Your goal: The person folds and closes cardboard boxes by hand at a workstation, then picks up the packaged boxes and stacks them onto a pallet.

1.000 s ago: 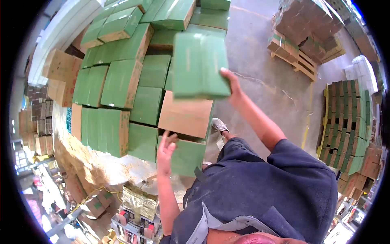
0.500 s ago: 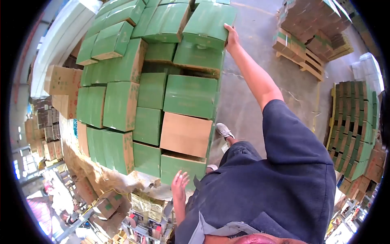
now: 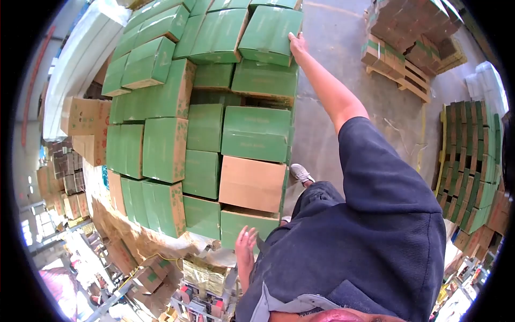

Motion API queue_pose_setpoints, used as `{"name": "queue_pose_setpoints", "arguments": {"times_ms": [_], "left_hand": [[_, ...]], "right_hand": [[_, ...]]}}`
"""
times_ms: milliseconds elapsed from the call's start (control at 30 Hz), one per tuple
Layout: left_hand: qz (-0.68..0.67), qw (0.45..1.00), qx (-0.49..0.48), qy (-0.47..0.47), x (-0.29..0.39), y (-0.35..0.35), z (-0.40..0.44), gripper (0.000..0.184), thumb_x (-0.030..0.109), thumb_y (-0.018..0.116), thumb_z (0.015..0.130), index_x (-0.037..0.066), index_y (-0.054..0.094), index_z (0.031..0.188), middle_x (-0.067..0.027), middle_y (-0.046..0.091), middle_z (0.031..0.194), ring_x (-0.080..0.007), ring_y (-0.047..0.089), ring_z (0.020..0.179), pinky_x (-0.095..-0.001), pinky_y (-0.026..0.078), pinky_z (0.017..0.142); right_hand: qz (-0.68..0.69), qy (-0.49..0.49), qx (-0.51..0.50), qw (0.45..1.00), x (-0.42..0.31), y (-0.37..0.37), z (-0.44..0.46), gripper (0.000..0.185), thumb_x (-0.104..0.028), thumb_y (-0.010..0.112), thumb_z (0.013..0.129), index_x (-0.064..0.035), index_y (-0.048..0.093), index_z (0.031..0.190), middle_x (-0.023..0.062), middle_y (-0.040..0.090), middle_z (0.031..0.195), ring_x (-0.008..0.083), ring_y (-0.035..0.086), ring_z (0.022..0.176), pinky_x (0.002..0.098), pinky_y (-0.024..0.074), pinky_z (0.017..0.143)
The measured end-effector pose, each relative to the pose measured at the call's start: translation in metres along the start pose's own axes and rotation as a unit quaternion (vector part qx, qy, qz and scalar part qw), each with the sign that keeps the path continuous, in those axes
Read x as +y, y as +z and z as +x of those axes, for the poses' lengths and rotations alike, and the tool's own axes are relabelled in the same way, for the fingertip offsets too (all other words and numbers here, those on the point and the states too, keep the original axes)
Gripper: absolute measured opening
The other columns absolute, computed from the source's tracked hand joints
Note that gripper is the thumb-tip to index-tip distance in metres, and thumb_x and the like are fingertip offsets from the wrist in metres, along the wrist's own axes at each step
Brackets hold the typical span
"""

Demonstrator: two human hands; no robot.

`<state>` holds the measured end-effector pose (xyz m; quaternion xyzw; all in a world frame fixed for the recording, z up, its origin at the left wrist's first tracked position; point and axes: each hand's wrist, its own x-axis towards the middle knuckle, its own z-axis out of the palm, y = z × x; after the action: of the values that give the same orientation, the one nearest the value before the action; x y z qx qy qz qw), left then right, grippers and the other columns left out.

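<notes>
At the far right edge of a large stack, my right hand (image 3: 298, 47) is against the outer side of a green cardboard box (image 3: 271, 32). The thumb shows at the box's edge; the other fingers are partly hidden. My left hand (image 3: 246, 241) is held low, fingers apart and holding nothing, close to a green box (image 3: 241, 222) at the stack's near end. Between the two hands lie more green boxes (image 3: 255, 131) and one plain brown box (image 3: 252, 182). A narrow dark gap separates some of the boxes in this column.
Concrete floor (image 3: 327, 145) runs along the stack's right side, where my shoe (image 3: 301, 173) stands. Farther right are a wooden pallet (image 3: 410, 80) with brown boxes and a tall stack of green boxes (image 3: 469, 166). Brown cartons (image 3: 86, 118) and a white wrapped load (image 3: 80, 70) stand left.
The box at my right hand has shifted slightly left relative to its neighbours, the hand moving with it. My left hand has moved slightly right and down in view, still open.
</notes>
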<state>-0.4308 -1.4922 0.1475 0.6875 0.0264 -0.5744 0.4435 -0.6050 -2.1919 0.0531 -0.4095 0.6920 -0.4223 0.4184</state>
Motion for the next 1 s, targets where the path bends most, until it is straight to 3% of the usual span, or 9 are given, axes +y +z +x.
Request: {"name": "queue_pose_setpoints", "arguments": {"times_ms": [200,400,533,600,633,667,800,933,1000], "left_hand": [[-0.01,1.0,0.021,-0.005,0.009,-0.003,-0.009,0.049,0.02,0.051,0.1,-0.001,0.039,0.142,-0.0196,0.057,0.129,-0.0276,0.059,0.114,-0.0371,0.049,0.094],[-0.028,0.999,0.022,0.018,0.012,0.011,-0.011,0.048,0.019,0.052,0.099,-0.002,0.041,0.141,-0.0201,0.057,0.128,-0.0282,0.058,0.115,-0.0373,0.049,0.094],[0.014,0.999,0.003,0.045,0.014,0.021,0.003,0.048,0.017,0.053,0.098,-0.002,0.041,0.141,-0.0188,0.057,0.129,-0.0258,0.057,0.117,-0.0355,0.048,0.095],[0.052,0.994,-0.026,0.087,0.039,0.042,-0.002,0.048,0.016,0.053,0.098,-0.003,0.042,0.141,-0.0181,0.057,0.13,-0.0246,0.057,0.118,-0.0348,0.047,0.096],[0.098,0.986,-0.055,0.126,0.058,0.053,-0.005,0.048,0.015,0.054,0.097,-0.003,0.042,0.14,-0.0173,0.057,0.131,-0.0234,0.056,0.119,-0.0341,0.046,0.097],[0.122,0.974,-0.087,0.168,0.073,0.061,-0.007,0.049,0.013,0.055,0.096,-0.003,0.043,0.14,-0.0166,0.056,0.131,-0.023,0.056,0.12,-0.0338,0.046,0.098],[0.236,0.873,-0.243,0.352,0.163,0.107,-0.057,0.051,0.006,0.062,0.088,0.002,0.05,0.137,-0.0141,0.058,0.132,-0.0243,0.056,0.121,-0.0348,0.044,0.1],[0.343,0.699,-0.328,0.535,0.238,0.158,-0.124,0.048,0.012,0.072,0.081,0.006,0.061,0.128,-0.0128,0.06,0.128,-0.028,0.059,0.116,-0.0368,0.048,0.095],[0.363,0.624,-0.343,0.601,0.259,0.189,-0.15,0.049,0.016,0.075,0.077,0.012,0.065,0.124,-0.0092,0.062,0.124,-0.0298,0.062,0.11,-0.0381,0.052,0.089]], "right_hand": [[-0.024,0.015,-0.009,1.0,0.001,-0.009,-0.013,0.077,-0.054,0.057,0.086,-0.009,0.04,0.146,0.0216,0.053,0.137,0.0385,0.047,0.129,0.0432,0.037,0.107],[0.058,0.029,-0.005,0.998,0.021,-0.032,-0.018,0.077,-0.058,0.054,0.086,-0.0074,0.044,0.143,0.0214,0.05,0.14,0.0379,0.043,0.133,0.0427,0.0341,0.109],[0.029,0.012,0.006,0.999,0.107,-0.05,-0.004,0.072,-0.057,0.053,0.087,-0.005,0.052,0.136,0.0196,0.053,0.138,0.0349,0.048,0.129,0.0425,0.0358,0.107],[-0.023,0.055,-0.065,0.996,0.107,-0.099,-0.061,0.06,-0.05,0.052,0.092,-0.0036,0.058,0.13,0.0157,0.062,0.126,0.0304,0.055,0.115,0.0384,0.0407,0.099],[-0.074,-0.028,0.013,0.997,0.155,-0.104,-0.064,0.058,-0.05,0.052,0.092,-0.0049,0.06,0.128,0.015,0.064,0.121,0.0285,0.058,0.109,0.0382,0.0448,0.092],[-0.09,-0.002,0.026,0.996,0.184,-0.122,-0.075,0.059,-0.051,0.053,0.092,-0.0052,0.06,0.128,0.0152,0.064,0.12,0.025,0.059,0.104,0.0371,0.047,0.088],[-0.057,0.247,0.067,0.965,0.285,-0.201,-0.102,0.067,-0.055,0.063,0.086,-0.0081,0.054,0.132,0.0129,0.058,0.122,0.0319,0.056,0.101,0.0489,0.0501,0.076],[-0.042,0.235,0.095,0.966,0.29,-0.266,-0.086,0.07,-0.056,0.065,0.085,-0.0085,0.051,0.134,0.0121,0.052,0.128,0.0335,0.056,0.1,0.0494,0.0504,0.075],[0.01,0.189,0.169,0.967,0.24,-0.269,-0.068,0.063,-0.055,0.062,0.087,0.004,0.066,0.108,0.0182,0.066,0.105,0.0295,0.058,0.093,0.042,0.0471,0.084]]}}
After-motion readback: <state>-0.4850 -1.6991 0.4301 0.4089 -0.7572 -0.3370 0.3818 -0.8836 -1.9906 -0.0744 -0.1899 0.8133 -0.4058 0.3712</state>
